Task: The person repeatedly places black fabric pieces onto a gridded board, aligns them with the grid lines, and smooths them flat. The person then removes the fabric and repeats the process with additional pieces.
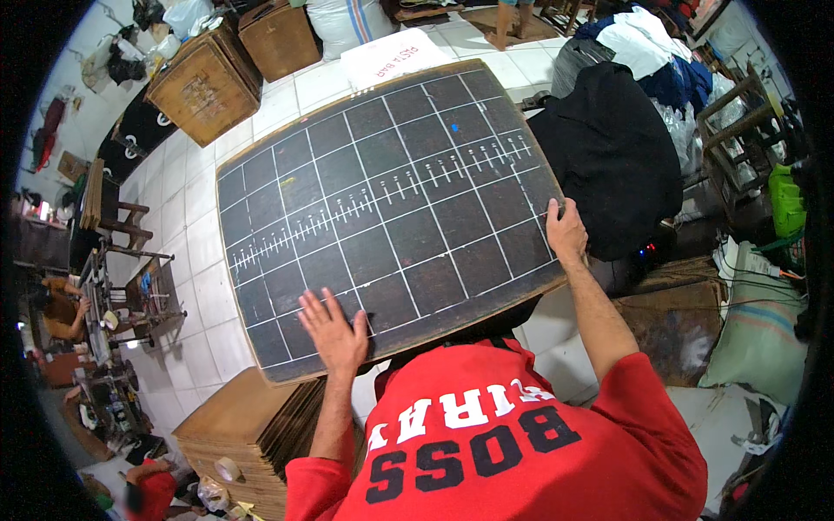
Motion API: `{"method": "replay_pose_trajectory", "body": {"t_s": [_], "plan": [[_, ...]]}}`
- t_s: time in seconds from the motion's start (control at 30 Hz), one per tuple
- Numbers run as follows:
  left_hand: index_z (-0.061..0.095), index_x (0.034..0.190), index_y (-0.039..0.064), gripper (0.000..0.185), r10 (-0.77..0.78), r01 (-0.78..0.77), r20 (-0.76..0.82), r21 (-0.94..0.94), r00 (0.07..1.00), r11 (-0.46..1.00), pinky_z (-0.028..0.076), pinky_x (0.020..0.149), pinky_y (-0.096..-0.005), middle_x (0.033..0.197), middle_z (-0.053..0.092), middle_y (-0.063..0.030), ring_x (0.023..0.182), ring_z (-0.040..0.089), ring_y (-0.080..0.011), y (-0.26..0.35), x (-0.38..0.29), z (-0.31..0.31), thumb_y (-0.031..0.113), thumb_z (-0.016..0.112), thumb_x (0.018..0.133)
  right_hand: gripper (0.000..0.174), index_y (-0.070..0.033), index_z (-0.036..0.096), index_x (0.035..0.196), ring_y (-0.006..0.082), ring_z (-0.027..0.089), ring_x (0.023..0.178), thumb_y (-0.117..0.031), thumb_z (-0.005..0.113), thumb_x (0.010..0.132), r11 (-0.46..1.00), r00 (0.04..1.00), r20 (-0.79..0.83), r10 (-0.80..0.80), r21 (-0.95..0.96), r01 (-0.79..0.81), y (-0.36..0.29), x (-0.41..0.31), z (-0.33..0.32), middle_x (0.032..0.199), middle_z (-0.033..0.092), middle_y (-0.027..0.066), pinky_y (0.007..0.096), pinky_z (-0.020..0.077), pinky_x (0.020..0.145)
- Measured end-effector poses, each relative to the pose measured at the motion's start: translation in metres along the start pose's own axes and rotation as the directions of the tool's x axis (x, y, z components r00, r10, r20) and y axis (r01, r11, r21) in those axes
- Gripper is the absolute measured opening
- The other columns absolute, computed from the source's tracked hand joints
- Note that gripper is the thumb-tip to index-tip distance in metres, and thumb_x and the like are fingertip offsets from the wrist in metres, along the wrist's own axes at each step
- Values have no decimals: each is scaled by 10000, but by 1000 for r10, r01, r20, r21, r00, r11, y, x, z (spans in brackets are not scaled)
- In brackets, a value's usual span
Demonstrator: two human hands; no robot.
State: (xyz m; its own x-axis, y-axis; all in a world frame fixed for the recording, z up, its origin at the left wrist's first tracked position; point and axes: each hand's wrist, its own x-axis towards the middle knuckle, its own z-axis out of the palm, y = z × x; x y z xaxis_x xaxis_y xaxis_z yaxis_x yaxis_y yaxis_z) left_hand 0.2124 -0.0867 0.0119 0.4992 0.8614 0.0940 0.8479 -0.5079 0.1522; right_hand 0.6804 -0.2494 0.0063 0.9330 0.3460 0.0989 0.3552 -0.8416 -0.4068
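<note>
A large black board (404, 241) marked with white grid lines and a row of ruled ticks lies in front of me, tilted in the view. My left hand (334, 331) rests flat near the board's lower left edge, its fingers spread on the surface. At the right edge, my right hand (568, 228) grips the rim of the board, with the thumb and fingers at the top and part of the hand hidden by the edge. Small blue and yellow marks show on the black surface. Black fabric (606, 156) is heaped beside the board's right side.
A stack of brown boards (228, 417) with a tape roll (227, 469) stands at lower left. Wooden boxes (202, 88), a white sack (348, 26) and a white panel (394, 57) lie beyond. Piled garments (642, 45) and a wooden chair (736, 124) stand right. Other people work far left.
</note>
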Motion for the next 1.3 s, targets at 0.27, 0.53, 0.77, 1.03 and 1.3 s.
{"method": "replay_pose_trajectory", "body": {"t_s": [0.27,0.53,0.77,1.03,1.3], "plan": [[164,1670,88,1004,216,404,344,-827,914,-390,2,1290,-540,1723,140,-223,1608,63,-368,139,73,-27,818,208,982,669,-77,471,1517,391,574,1296,-398,671,966,964,993,119,-5,265,-27,15,11,-11,1408,596,211,461,465,1075],[201,1642,47,1088,278,312,168,-233,946,-921,117,1296,-577,1693,143,-297,1584,129,-422,293,92,-101,873,198,934,717,-28,490,1508,409,440,1419,-321,732,900,503,657,-43,-753,607,616,-19,-23,-108,1522,466,226,483,352,1192],[222,1640,58,1103,275,328,238,-225,932,-917,154,1292,-564,1695,160,-283,1579,157,-416,355,82,-75,883,300,913,774,30,419,1534,461,292,1527,-360,710,932,116,164,11,-986,751,650,-8,-30,-154,1617,382,247,579,199,1264],[343,1564,-7,901,190,338,390,-355,901,-872,329,1237,-540,1642,285,-307,1525,317,-424,331,60,-42,683,492,1003,273,-55,775,1018,304,743,1001,-298,660,970,465,455,281,-845,807,364,84,1,-94,1018,777,136,414,570,888],[574,1351,51,469,-59,600,698,-653,714,-462,539,875,-375,1189,685,-87,1020,673,-212,311,53,-4,406,598,1045,120,-71,723,984,267,670,878,-134,757,887,838,964,33,-264,502,213,194,25,-72,896,719,76,400,535,811]]}}
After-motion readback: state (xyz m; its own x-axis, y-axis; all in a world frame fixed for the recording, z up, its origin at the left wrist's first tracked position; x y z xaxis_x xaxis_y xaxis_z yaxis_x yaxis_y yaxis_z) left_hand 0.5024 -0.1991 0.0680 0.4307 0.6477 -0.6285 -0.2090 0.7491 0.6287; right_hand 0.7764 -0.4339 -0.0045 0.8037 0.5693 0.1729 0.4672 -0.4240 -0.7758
